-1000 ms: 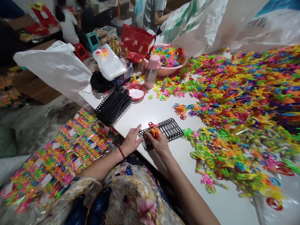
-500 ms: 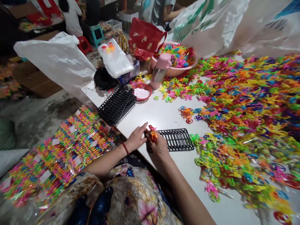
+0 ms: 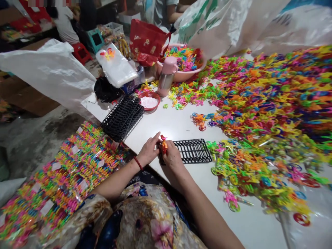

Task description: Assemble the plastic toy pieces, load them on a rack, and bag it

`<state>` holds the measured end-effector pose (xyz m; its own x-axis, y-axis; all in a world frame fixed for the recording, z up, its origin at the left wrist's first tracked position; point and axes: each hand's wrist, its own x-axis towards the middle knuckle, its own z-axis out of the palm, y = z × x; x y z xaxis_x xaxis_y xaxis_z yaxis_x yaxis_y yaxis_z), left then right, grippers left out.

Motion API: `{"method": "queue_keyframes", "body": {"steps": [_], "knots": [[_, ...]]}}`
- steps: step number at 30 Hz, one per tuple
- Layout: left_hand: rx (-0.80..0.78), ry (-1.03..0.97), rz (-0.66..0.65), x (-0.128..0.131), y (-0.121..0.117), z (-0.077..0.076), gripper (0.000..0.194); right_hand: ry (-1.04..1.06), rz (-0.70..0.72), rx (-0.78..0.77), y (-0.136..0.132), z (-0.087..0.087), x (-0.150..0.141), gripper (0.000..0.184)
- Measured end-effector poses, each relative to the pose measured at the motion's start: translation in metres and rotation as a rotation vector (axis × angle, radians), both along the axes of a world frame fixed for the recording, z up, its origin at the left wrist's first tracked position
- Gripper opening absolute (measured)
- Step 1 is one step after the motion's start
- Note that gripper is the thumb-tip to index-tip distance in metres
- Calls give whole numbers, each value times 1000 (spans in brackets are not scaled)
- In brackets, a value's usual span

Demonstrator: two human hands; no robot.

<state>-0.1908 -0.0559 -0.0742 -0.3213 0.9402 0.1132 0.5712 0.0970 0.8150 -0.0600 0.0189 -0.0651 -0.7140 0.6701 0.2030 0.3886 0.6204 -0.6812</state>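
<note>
My right hand [image 3: 173, 156] is closed round a small orange and red plastic toy figure [image 3: 164, 146] with a bit of pink at its top. It holds the toy over the left end of a black plastic rack [image 3: 195, 150] with many slots, lying flat on the white table. Beside the toy is my left hand [image 3: 148, 151], with a red bead bracelet on the wrist. Its index finger is stretched out and its thumb stands apart, close to the toy; the other fingers are partly hidden. My right hand and forearm cover the rack's near left corner.
Colourful plastic toy parts [image 3: 259, 103] heap across the table's right side. Further back stand stacked black racks [image 3: 123, 117], a red basket [image 3: 149, 101] with paper slips, a pink-topped flask [image 3: 167, 76] and a pink basin [image 3: 203, 69]. Packed toys [image 3: 64, 183] lie low on the left.
The view has shifted, so the table's things sit a little further left. The toy stays in my right hand and looks turned slightly; my left hand remains beside it.
</note>
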Motion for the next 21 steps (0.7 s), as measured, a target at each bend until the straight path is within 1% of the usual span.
{"method": "queue_keyframes", "body": {"steps": [4, 7, 10, 12, 14, 16, 18, 20, 21], "knots": [[-9, 25, 28, 0, 0, -1, 73, -76, -9, -9, -8, 5, -1, 22], [-15, 34, 38, -1, 0, 0, 69, -82, -22, -45, -10, 7, -4, 20], [-18, 25, 37, -2, 0, -3, 68, -38, 11, -83, -8, 9, -4, 16], [-11, 14, 32, -3, 0, -5, 69, 44, 43, -90, -7, 12, 6, 16], [-3, -2, 30, -3, -1, -7, 70, 116, 10, -64, -10, 18, 30, 18], [0, -22, 32, -3, -1, -9, 72, 97, -126, 2, -16, 25, 69, 16], [-2, -37, 30, -3, -1, -10, 74, -46, -341, 101, -21, 30, 115, 12], [-4, -39, 29, -3, -1, -10, 73, -250, -542, 235, -23, 32, 157, 19], [-6, -36, 26, -4, -1, -11, 74, -347, -616, 286, -23, 31, 173, 22]]}}
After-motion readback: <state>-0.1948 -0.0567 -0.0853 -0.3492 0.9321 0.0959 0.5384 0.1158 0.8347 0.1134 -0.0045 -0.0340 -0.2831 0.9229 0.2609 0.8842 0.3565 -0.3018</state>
